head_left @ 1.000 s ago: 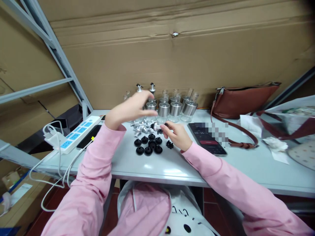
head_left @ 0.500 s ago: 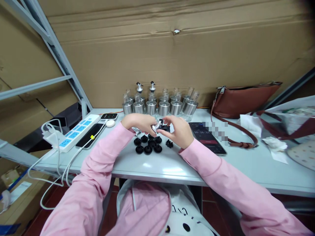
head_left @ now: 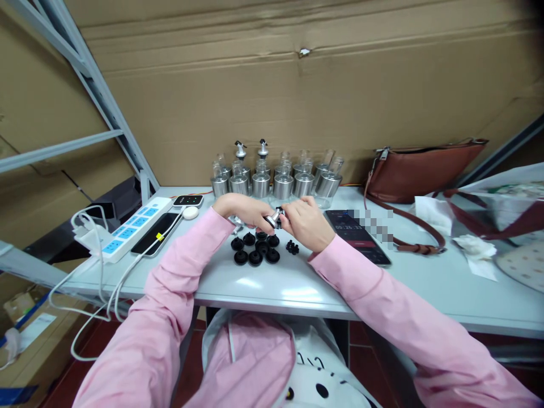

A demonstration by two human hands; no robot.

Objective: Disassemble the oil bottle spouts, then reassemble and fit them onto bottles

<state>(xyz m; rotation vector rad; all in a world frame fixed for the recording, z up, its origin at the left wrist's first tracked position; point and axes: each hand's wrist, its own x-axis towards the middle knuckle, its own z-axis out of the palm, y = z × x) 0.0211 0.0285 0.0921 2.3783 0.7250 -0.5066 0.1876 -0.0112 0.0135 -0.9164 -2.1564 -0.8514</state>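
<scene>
My left hand (head_left: 246, 211) is closed on a silver pour spout (head_left: 273, 220) with black parts, held above the tabletop. From the other side, my right hand (head_left: 309, 225) pinches the spout's black end; the fingertips partly hide it. Just below lie several round black stopper pieces (head_left: 255, 258) in a group. A small cluster of black bits (head_left: 292, 247) sits to their right. Behind the hands stand several glass bottles with steel sleeves (head_left: 283, 185). Two in the back row carry pour spouts (head_left: 263, 148).
At left lie a power strip (head_left: 138, 228) with white cables, a phone (head_left: 156, 238) and a small black device (head_left: 188, 201). To the right are a phone (head_left: 357, 238) showing a timer, a brown bag (head_left: 425, 173) and crumpled tissue (head_left: 475, 248). Cardboard (head_left: 255, 85) walls the back.
My right hand has turned over, knuckles now up, and its fingers have closed in on the spout's black end. The left hand has shifted slightly right, still holding the spout.
</scene>
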